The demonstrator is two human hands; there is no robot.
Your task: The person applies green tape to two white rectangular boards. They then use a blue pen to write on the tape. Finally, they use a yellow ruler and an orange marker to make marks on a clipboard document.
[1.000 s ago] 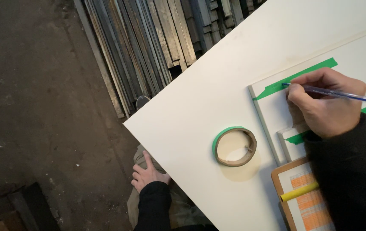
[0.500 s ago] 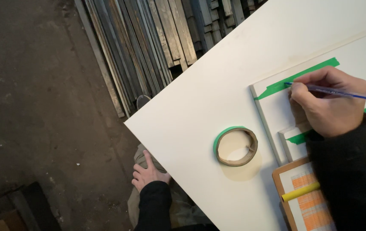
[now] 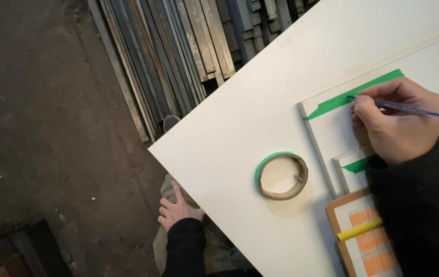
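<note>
My right hand [image 3: 396, 125] grips a blue pen [image 3: 414, 109], its tip touching a strip of green tape [image 3: 355, 94] stuck on a white board piece [image 3: 332, 133]. A second, smaller white piece with green tape [image 3: 355, 165] lies just below the hand. My left hand [image 3: 178, 208] rests flat on my knee below the edge of the white table [image 3: 240, 128], fingers spread and holding nothing. A roll of green tape [image 3: 281, 175] lies flat on the table between the two hands.
A wooden clipboard [image 3: 335, 218] with an orange-marked sheet and a yellow marker [image 3: 359, 230] sits at the lower right. Long metal bars [image 3: 178, 56] are stacked on the dark concrete floor [image 3: 40, 128] beyond the table's far edge.
The right hand and pen tip have shifted very slightly along the green tape. The left hand has stayed on the knee.
</note>
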